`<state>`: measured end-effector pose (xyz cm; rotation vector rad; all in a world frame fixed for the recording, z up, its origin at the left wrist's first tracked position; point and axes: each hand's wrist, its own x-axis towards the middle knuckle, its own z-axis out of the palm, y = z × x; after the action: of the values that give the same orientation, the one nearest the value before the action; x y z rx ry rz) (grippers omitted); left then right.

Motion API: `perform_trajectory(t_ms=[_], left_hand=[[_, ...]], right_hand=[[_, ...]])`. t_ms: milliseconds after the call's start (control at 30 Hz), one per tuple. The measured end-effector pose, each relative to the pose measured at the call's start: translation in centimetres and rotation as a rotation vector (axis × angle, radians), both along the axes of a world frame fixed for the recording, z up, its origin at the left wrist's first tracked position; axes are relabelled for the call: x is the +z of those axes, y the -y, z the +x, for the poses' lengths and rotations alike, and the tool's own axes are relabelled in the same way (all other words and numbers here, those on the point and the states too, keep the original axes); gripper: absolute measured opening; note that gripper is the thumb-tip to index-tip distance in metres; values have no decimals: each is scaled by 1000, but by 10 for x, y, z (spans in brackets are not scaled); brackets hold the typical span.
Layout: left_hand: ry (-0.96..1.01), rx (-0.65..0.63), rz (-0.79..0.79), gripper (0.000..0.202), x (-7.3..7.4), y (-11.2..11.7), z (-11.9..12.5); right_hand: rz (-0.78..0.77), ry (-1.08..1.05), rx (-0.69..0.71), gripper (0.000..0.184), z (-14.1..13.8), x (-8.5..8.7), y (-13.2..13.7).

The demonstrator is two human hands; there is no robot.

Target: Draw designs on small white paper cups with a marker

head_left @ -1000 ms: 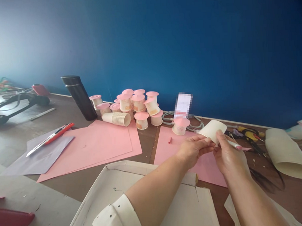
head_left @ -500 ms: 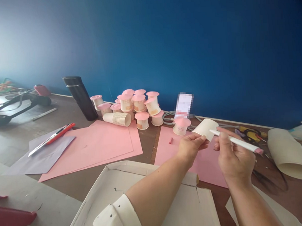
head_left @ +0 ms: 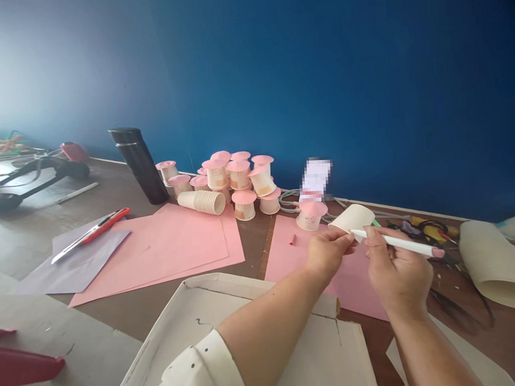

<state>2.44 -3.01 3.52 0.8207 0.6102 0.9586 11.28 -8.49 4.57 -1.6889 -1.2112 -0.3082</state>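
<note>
My left hand (head_left: pixel 330 251) is closed on the rim of a plain white paper cup (head_left: pixel 353 216), which lies tilted on its side in the air over a pink sheet (head_left: pixel 281 260). Between the fingers of my right hand (head_left: pixel 399 266) is a white marker pen (head_left: pixel 402 243) with a pink end. Its tip points left and meets the cup near the rim, by my left fingertips; whether it touches I cannot tell. Just behind my left hand stands a paper cup with a pink paper roof (head_left: pixel 312 214). A small red marker cap (head_left: pixel 292 240) lies on the pink sheet.
Several pink-roofed cups (head_left: pixel 244 205) stand along the wall, beside a stack of paper cups (head_left: pixel 200 202) and a black flask (head_left: pixel 141 169). A utility knife (head_left: pixel 92 234) rests on paper at left. A cardboard piece (head_left: pixel 195 321) lies in front; a rolled sheet (head_left: pixel 491 262) is at right.
The marker tip has moved left and a little down across the cup, toward its rim. My right hand has shifted slightly left, and the cup has tilted a little.
</note>
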Motion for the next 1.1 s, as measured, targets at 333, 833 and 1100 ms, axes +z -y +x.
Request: perform_trajectory(t_ms=[333,833,1100], left_hand=[[-36,7,16,12,-3,-1,2],[-85,-11,37,11,1,1,-1],[-79,-18,16,10,0,1,0]], right_hand=[[11,57,-27,37,6,-3,-1],[12,55,-31,37,5,-2,-1],[36,75,-70,39,6,-4,-2]])
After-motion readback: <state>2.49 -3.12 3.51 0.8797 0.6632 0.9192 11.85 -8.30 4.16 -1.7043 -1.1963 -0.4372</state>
